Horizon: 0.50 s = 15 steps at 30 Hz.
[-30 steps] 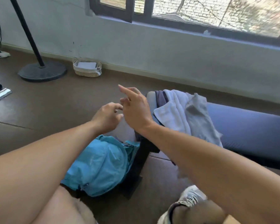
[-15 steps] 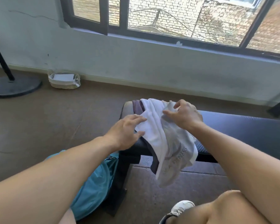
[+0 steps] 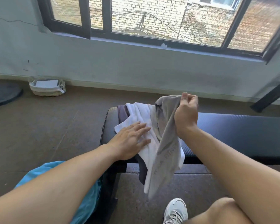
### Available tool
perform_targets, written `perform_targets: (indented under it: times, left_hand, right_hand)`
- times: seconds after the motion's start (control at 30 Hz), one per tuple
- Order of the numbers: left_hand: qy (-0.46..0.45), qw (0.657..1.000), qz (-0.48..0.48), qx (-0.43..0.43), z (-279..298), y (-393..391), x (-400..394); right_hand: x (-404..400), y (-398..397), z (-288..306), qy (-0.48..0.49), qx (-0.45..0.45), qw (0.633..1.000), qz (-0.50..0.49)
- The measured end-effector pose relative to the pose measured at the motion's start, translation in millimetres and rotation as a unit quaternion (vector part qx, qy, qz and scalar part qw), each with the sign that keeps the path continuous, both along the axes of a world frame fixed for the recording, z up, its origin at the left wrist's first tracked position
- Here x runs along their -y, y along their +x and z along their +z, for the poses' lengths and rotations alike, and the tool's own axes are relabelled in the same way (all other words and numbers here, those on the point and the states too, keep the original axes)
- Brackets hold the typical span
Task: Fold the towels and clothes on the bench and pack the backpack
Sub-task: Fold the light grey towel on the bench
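A pile of cloth lies over the left end of the dark padded bench [image 3: 233, 131]. My right hand [image 3: 187, 113] grips the top edge of a grey towel [image 3: 164, 152] with faint lettering and holds it lifted, so it hangs down past the bench's front edge. My left hand [image 3: 131, 139] lies flat with straight fingers on the white towel [image 3: 141, 113] beneath. A dark purple garment [image 3: 122, 113] shows under the white towel. The turquoise backpack [image 3: 86, 201] sits on the floor at lower left, mostly hidden behind my left forearm.
A small woven basket [image 3: 47, 90] stands by the wall at the left. A round dark stand base [image 3: 3, 94] is at the far left edge. My white sneaker [image 3: 176, 210] is on the floor below the bench. A black frame leg [image 3: 271, 97] slants at right.
The view swung from the backpack to the bench. My right hand closed on the grey towel and lifted it; my left hand came down flat onto the white towel.
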<state>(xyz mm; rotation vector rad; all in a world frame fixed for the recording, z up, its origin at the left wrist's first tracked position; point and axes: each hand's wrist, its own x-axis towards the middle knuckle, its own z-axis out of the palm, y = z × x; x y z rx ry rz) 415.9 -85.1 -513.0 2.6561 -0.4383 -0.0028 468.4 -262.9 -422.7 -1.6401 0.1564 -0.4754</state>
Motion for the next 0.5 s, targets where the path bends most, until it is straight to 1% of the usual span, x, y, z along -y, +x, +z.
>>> perform_targets:
  times: [0.03, 0.07, 0.1, 0.13, 0.17, 0.2, 0.23, 0.27, 0.3, 0.33, 0.37, 0.4, 0.43, 0.5]
  left_hand:
    - [0.006, 1.0, 0.002, 0.002, 0.0, 2.1, 0.7]
    - [0.011, 1.0, 0.006, 0.004, 1.0, 3.6, 1.9]
    - [0.017, 1.0, 0.008, 0.006, 2.0, 4.6, 3.7]
    - [0.023, 1.0, 0.01, 0.008, 3.2, 5.2, 6.2]
    - [0.028, 1.0, 0.011, 0.008, 4.3, 5.5, 8.4]
    - [0.03, 0.999, 0.013, 0.006, 5.3, 5.6, 10.5]
    - [0.029, 0.999, 0.017, 0.003, 5.8, 5.7, 11.7]
    - [0.026, 0.999, 0.022, 0.0, 5.8, 5.8, 12.1]
    - [0.022, 0.999, 0.026, -0.003, 5.6, 5.8, 12.2]
    - [0.019, 0.999, 0.029, -0.005, 5.5, 5.4, 12.1]
    - [0.019, 0.999, 0.03, -0.007, 5.2, 5.1, 11.8]
    - [0.019, 0.999, 0.031, -0.008, 5.2, 4.7, 11.8]
    - [0.016, 0.999, 0.034, -0.014, 4.8, 4.5, 11.9]
    - [0.005, 0.999, 0.038, -0.026, 4.7, 4.8, 12.0]
  right_hand:
    - [4.6, 2.6, 4.5, 0.046, 0.006, 0.999, -0.026]
    - [10.1, 6.1, 5.4, 0.056, 0.009, 0.998, -0.04]
    - [15.9, 8.7, 5.1, 0.027, 0.009, 0.999, -0.033]
    - [22.2, 10.0, 2.9, -0.046, -0.002, 0.999, -0.005]
    - [29.3, 10.5, -1.5, -0.152, -0.033, 0.987, 0.039]
    - [36.9, 10.0, -6.9, -0.263, -0.085, 0.957, 0.083]
    - [43.1, 8.4, -12.2, -0.365, -0.157, 0.91, 0.118]
    - [48.5, 6.7, -16.6, -0.454, -0.224, 0.851, 0.141]
    - [53.3, 6.5, -20.2, -0.517, -0.274, 0.797, 0.15]
    - [56.7, 8.0, -20.8, -0.553, -0.298, 0.766, 0.138]
    - [58.9, 9.4, -18.1, -0.563, -0.298, 0.764, 0.107]
    - [61.4, 10.4, -14.1, -0.551, -0.273, 0.786, 0.064]
    - [64.1, 10.7, -9.4, -0.519, -0.224, 0.824, 0.013]
    - [68.1, 8.7, -0.3, -0.407, -0.074, 0.908, -0.067]
